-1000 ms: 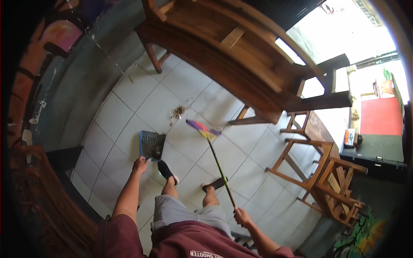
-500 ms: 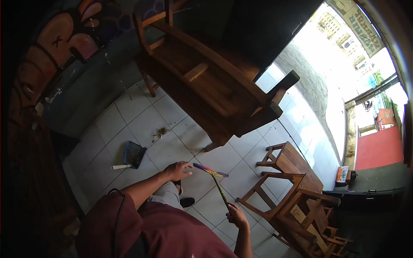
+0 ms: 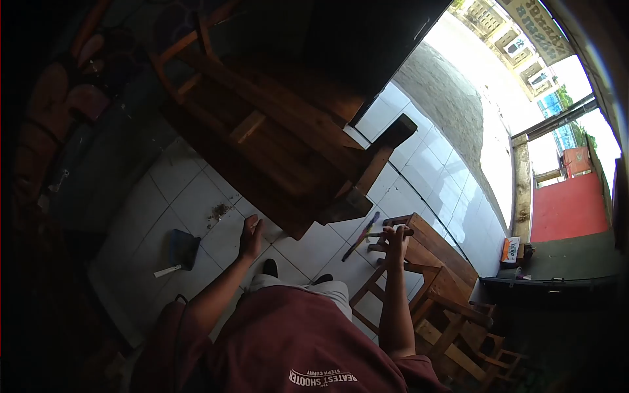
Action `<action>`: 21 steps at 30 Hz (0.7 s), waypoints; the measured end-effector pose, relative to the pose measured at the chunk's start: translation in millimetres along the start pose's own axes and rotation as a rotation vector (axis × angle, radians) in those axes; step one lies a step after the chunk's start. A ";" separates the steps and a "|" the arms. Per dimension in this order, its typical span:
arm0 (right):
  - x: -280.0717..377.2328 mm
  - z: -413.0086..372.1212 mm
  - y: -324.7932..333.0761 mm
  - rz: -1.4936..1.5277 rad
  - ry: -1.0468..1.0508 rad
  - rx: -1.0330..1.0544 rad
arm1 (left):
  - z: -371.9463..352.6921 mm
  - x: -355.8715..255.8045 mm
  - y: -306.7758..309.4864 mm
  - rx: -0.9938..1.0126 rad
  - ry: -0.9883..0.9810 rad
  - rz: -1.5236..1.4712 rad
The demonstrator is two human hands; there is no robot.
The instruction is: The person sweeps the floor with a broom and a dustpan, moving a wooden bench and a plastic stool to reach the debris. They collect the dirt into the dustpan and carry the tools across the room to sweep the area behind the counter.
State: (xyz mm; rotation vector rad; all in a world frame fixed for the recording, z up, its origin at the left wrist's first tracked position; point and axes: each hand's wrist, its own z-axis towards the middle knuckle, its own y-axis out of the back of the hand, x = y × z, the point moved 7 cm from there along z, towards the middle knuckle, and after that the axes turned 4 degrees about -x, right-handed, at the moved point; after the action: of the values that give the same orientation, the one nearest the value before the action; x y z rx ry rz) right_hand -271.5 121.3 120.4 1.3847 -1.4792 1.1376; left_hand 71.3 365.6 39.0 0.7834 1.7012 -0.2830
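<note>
My right hand [image 3: 396,243] is closed round the handle of a broom [image 3: 362,236], whose colourful head with a dark edge hangs over the tiles near the wooden stools. Fingers apart and holding nothing, my left hand [image 3: 250,237] is raised beside the front edge of the large wooden bench [image 3: 282,157]. A small heap of debris [image 3: 219,211] lies on the floor left of that hand. Farther left, a blue dustpan [image 3: 182,249] with a white handle rests on the tiles.
Wooden stools and chairs [image 3: 429,249] are stacked at the right. An open doorway lets in bright light behind the bench. An orange and white box [image 3: 510,250] sits near a red panel [image 3: 569,209]. A dark painted wall runs along the left.
My right hand has risen with the broom, swinging its head to the right. My left hand has moved up and left. The view has shifted, and both shoes now show below me.
</note>
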 end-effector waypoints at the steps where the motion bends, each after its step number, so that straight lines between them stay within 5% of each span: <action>1: 2.4 21.6 -7.6 -0.013 -0.011 0.012 | 3.8 2.8 -3.7 -0.060 -0.020 -0.036; 6: -9.1 134.0 -50.0 -0.052 -0.019 0.008 | -1.6 60.6 -26.8 -0.417 0.166 0.101; 9: -52.1 185.0 -78.0 -0.112 -0.202 0.167 | -44.5 102.8 -66.3 -0.504 0.719 -0.187; 12: -108.8 220.4 -83.3 -0.131 -0.380 0.212 | -71.9 135.0 -127.6 -0.495 0.945 -0.512; 18: -140.8 227.0 -139.1 -0.250 -0.317 0.392 | -38.4 189.7 -224.3 -0.342 0.757 -0.923; 19: -144.5 226.1 -134.0 -0.259 -0.325 0.410 | -29.8 203.8 -227.8 -0.279 0.712 -0.757; 21: -148.8 229.0 -126.7 -0.283 -0.338 0.451 | -16.4 210.0 -235.8 -0.423 0.608 -0.910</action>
State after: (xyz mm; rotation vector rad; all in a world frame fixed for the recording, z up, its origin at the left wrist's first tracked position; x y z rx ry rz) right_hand -126.4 -56.4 -74.6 2.1104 -1.2311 1.1335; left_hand -109.5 272.3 -203.0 -0.3075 2.5131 -0.2927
